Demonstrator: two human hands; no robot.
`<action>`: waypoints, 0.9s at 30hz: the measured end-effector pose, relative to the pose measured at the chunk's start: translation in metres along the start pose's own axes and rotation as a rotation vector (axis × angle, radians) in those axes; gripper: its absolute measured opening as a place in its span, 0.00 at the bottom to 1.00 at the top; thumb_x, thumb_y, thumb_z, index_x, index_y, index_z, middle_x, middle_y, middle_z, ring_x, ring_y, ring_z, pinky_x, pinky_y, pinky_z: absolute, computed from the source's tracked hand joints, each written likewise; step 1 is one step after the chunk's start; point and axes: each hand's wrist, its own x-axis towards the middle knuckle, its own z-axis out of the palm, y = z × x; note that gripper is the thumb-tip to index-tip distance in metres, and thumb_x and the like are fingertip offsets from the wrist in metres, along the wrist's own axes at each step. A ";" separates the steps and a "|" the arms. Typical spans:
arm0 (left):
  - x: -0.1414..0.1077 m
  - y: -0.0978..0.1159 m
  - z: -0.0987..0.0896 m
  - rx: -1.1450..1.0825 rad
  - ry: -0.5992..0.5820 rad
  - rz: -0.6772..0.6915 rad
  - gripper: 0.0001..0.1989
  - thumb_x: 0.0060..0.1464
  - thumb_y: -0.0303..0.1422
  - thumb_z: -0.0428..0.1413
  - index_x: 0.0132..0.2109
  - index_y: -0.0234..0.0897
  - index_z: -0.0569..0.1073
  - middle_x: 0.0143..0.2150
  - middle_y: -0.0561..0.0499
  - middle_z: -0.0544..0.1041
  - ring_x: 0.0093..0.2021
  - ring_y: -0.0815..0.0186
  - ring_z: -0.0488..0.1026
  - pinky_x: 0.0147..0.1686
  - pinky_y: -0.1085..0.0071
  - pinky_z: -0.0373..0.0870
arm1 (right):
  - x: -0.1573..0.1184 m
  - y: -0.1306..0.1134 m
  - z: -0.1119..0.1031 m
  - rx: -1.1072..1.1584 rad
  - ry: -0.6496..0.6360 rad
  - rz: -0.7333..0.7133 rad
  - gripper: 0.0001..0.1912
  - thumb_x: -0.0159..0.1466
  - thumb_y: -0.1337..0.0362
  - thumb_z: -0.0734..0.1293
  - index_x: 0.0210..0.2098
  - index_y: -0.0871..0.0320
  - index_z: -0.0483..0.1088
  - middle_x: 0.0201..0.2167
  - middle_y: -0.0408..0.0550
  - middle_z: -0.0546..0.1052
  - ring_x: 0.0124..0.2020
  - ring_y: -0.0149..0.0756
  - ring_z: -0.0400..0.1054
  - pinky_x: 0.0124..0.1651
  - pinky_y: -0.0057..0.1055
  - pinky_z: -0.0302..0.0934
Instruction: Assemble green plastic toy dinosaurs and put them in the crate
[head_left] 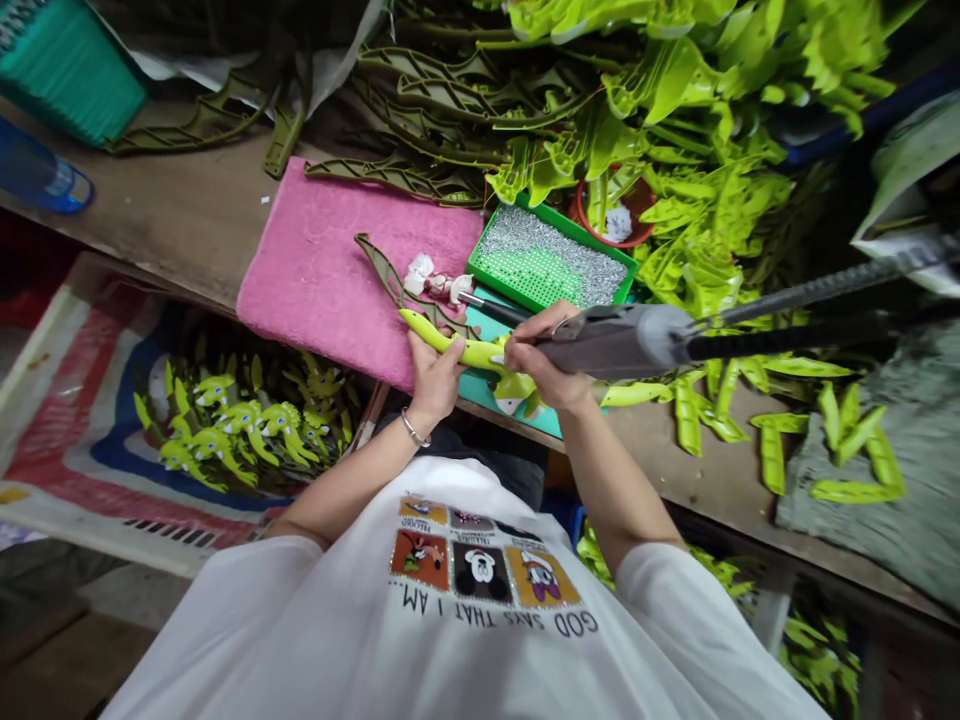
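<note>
1. Nearest, at bottom centre, a white shirt (337, 620) is worn; "GOD SAYS THAT I AM..." can be read on it, upside down.
2. At mid-frame, a bright green piece (478, 353) is grasped in the left hand (436, 375), and a grey tool (611, 340) is clasped in the right hand (546, 365); the piece is presumably steadied for the tool.
3. At lower left, assembled pieces (247, 430) are gathered in a bin, whose print is not legible.
4. Beyond the hands, metal bits (525, 238) are kept in a green tray (631, 276), probably for quick reach; a pink towel (315, 250) is spread on the surface (180, 200), perhaps as padding.
5. Farthest, olive strips (450, 125) and bright green parts (712, 230) are heaped separately, seemingly sorted by kind.
</note>
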 end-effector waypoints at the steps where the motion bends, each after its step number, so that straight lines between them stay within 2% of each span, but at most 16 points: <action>1: 0.000 -0.001 -0.001 0.015 -0.001 0.000 0.41 0.40 0.36 0.73 0.56 0.53 0.59 0.42 0.57 0.70 0.48 0.63 0.78 0.51 0.64 0.75 | 0.001 -0.009 -0.003 0.024 0.040 -0.045 0.12 0.56 0.58 0.74 0.37 0.51 0.72 0.18 0.36 0.71 0.18 0.33 0.65 0.23 0.33 0.63; 4: 0.001 -0.003 -0.005 0.081 -0.004 0.018 0.43 0.39 0.41 0.74 0.58 0.52 0.59 0.46 0.54 0.71 0.46 0.62 0.79 0.50 0.63 0.76 | 0.001 -0.036 -0.017 0.074 0.305 -0.196 0.10 0.57 0.59 0.73 0.39 0.50 0.73 0.16 0.36 0.69 0.15 0.32 0.62 0.21 0.33 0.60; 6: 0.002 -0.006 -0.008 0.122 -0.012 0.048 0.44 0.41 0.42 0.73 0.60 0.51 0.58 0.47 0.52 0.71 0.48 0.61 0.79 0.51 0.62 0.76 | 0.000 -0.046 -0.028 0.065 0.455 -0.229 0.10 0.56 0.59 0.73 0.36 0.52 0.73 0.14 0.36 0.66 0.14 0.31 0.59 0.20 0.32 0.59; 9: 0.004 -0.008 -0.011 0.184 -0.043 0.089 0.46 0.45 0.43 0.71 0.64 0.51 0.53 0.50 0.51 0.71 0.52 0.58 0.78 0.53 0.59 0.75 | -0.005 -0.047 -0.040 0.036 0.536 -0.154 0.12 0.55 0.55 0.73 0.34 0.52 0.69 0.13 0.34 0.63 0.13 0.31 0.59 0.21 0.32 0.60; 13: 0.006 -0.009 -0.012 0.239 -0.073 0.103 0.47 0.46 0.45 0.70 0.65 0.53 0.51 0.51 0.51 0.71 0.52 0.57 0.78 0.54 0.56 0.75 | -0.009 -0.033 -0.041 0.043 0.557 -0.070 0.16 0.52 0.53 0.73 0.33 0.52 0.66 0.13 0.33 0.63 0.14 0.32 0.59 0.22 0.33 0.61; 19: 0.005 -0.008 -0.010 0.204 -0.071 0.097 0.44 0.46 0.43 0.71 0.63 0.55 0.53 0.47 0.54 0.70 0.51 0.59 0.79 0.55 0.58 0.75 | -0.006 -0.018 -0.039 0.106 0.494 -0.061 0.15 0.53 0.55 0.76 0.30 0.52 0.68 0.13 0.34 0.66 0.13 0.31 0.60 0.21 0.31 0.60; 21: 0.004 -0.008 -0.010 0.185 -0.067 0.099 0.43 0.47 0.42 0.71 0.63 0.54 0.54 0.47 0.55 0.70 0.52 0.59 0.79 0.56 0.57 0.74 | -0.004 -0.015 -0.043 0.105 0.394 -0.035 0.15 0.52 0.56 0.77 0.28 0.52 0.67 0.14 0.35 0.68 0.14 0.31 0.62 0.20 0.32 0.60; 25: 0.004 -0.012 -0.010 0.165 -0.083 0.111 0.43 0.48 0.42 0.71 0.63 0.53 0.53 0.45 0.56 0.70 0.50 0.60 0.80 0.55 0.59 0.74 | 0.003 -0.008 -0.053 0.105 0.114 0.040 0.18 0.49 0.55 0.79 0.24 0.52 0.66 0.13 0.36 0.68 0.13 0.32 0.62 0.18 0.32 0.58; 27: 0.006 -0.015 -0.011 0.174 -0.099 0.117 0.44 0.48 0.43 0.70 0.63 0.54 0.52 0.46 0.55 0.70 0.50 0.61 0.79 0.55 0.60 0.75 | 0.006 -0.005 -0.055 0.111 0.041 0.058 0.19 0.48 0.53 0.79 0.24 0.52 0.66 0.13 0.36 0.68 0.13 0.33 0.61 0.16 0.32 0.56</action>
